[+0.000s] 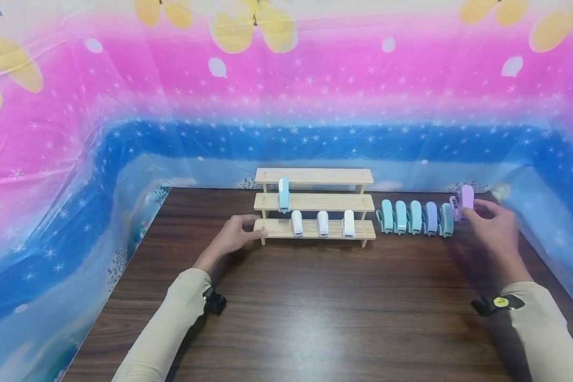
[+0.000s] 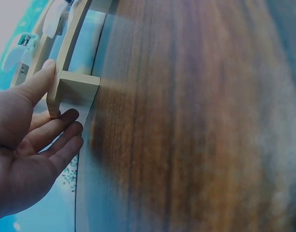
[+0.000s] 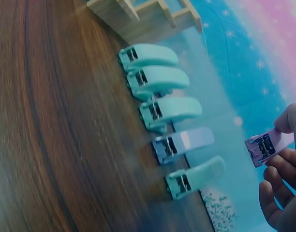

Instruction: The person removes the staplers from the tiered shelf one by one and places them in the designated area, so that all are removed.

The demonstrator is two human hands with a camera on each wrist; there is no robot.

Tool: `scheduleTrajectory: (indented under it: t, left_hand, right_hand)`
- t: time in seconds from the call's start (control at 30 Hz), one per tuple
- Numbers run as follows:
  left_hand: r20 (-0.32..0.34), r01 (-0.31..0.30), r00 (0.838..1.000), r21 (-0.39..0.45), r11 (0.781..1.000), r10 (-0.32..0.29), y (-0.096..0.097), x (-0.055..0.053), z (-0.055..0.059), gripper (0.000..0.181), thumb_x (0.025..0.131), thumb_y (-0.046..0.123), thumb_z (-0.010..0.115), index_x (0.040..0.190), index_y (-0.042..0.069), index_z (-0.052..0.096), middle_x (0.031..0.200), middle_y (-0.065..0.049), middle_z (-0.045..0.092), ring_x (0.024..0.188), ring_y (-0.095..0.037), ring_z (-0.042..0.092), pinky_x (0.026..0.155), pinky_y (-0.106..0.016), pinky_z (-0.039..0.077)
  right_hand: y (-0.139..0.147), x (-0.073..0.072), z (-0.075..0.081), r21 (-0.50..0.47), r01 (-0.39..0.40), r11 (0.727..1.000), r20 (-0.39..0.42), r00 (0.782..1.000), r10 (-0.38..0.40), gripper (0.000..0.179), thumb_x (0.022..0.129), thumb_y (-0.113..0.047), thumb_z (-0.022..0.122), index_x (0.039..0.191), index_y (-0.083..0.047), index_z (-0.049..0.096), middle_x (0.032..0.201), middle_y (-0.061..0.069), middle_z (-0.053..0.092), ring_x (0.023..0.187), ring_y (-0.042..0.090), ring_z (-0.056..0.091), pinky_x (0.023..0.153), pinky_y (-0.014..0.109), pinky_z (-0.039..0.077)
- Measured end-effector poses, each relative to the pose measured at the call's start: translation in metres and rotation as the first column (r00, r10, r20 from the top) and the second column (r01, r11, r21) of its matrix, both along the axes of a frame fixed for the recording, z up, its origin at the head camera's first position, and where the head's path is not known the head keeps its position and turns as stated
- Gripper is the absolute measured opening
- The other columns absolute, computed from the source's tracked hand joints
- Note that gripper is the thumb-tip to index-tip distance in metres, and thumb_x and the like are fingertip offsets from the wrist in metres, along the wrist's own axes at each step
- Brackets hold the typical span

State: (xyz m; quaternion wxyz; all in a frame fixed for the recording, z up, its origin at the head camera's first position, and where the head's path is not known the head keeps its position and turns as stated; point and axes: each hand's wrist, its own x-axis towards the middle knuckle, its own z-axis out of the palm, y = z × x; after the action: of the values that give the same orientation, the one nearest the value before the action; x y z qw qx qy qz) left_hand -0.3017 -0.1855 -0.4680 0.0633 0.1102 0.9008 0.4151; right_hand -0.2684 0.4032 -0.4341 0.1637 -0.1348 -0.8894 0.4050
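Note:
My right hand pinches a purple stapler-like device between thumb and fingers, raised at the right end of a row. In the right wrist view, the metal parts in the front of the purple device show. My left hand grips the left end of the three-tier wooden rack, thumb over the lowest step and fingers around its end. Three white devices of the same sort stand on that step. A light blue one stands on the middle step at the left.
Right of the rack, several similar devices stand in a row on the dark wood table, mostly mint green with one lavender. A patterned cloth hangs behind and around the table.

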Motion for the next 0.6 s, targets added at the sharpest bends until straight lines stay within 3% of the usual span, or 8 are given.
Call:
scheduleTrajectory:
  t: [0.23,0.6]
  left_hand:
    - [-0.005,0.001,1.000,0.000,1.000,-0.001,0.000,0.000,0.000,0.059,0.095,0.036,0.075,0.141,0.002,0.060,0.141,-0.020,0.061,0.135,-0.036,0.053,0.110,-0.054,0.043]
    - [-0.001,0.003,1.000,-0.006,1.000,-0.003,-0.001,-0.001,-0.001,0.061,0.095,0.037,0.075,0.142,0.002,0.058,0.142,-0.020,0.060,0.135,-0.036,0.053,0.109,-0.054,0.043]
  right_hand:
    - [0.013,0.001,-0.007,0.001,0.008,1.000,0.022,1.000,-0.008,0.065,0.098,-0.052,0.060,0.144,-0.005,0.058,0.135,0.020,0.059,0.119,0.029,0.048,0.086,0.029,0.036]
    - [0.028,-0.001,-0.025,0.002,-0.015,1.000,0.084,0.996,0.015,0.074,0.099,-0.052,0.058,0.148,0.003,0.049,0.146,0.033,0.050,0.131,0.044,0.042,0.107,0.061,0.034]
